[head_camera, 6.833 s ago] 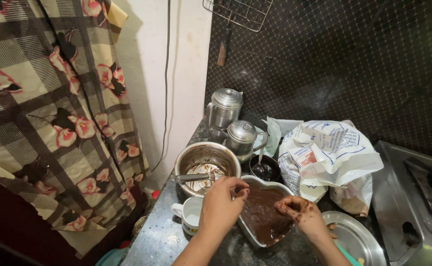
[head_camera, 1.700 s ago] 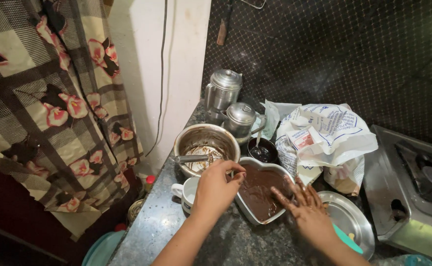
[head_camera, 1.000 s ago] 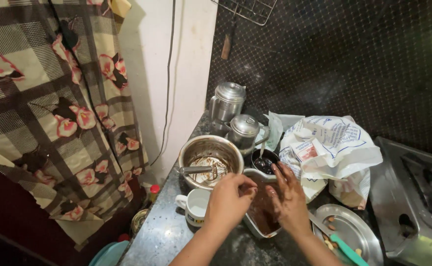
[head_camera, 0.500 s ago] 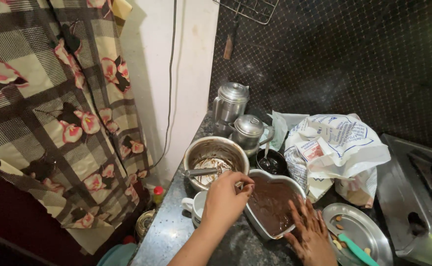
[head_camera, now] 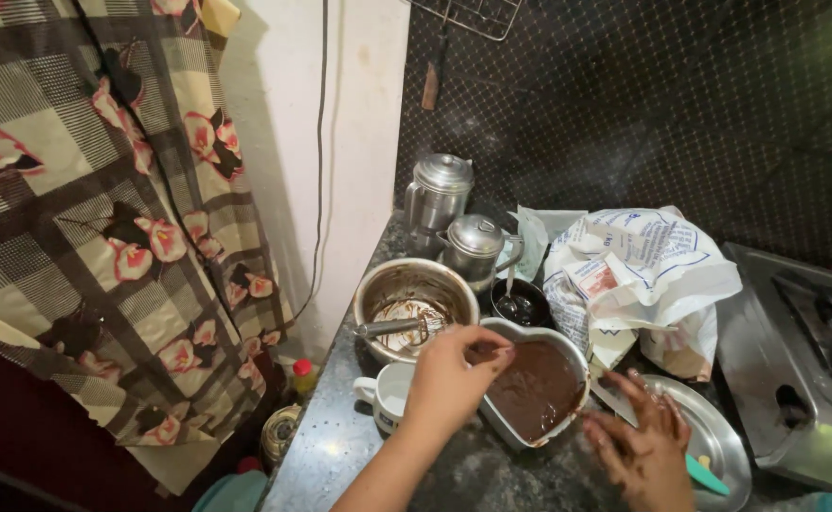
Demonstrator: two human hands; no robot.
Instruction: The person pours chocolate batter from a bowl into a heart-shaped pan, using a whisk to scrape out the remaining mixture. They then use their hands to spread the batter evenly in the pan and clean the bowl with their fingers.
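From my feed: dark speckled stone counter; black wall with a fine diamond pattern behind it; cream wall at left, a thin cable hanging down it; checked floral curtain far left; steel stove at right. Light dim, warm.

Right hand: moved off the batter, now at the counter's near edge beside the heart-shaped pan.
Left hand: unchanged grip, shifted little.
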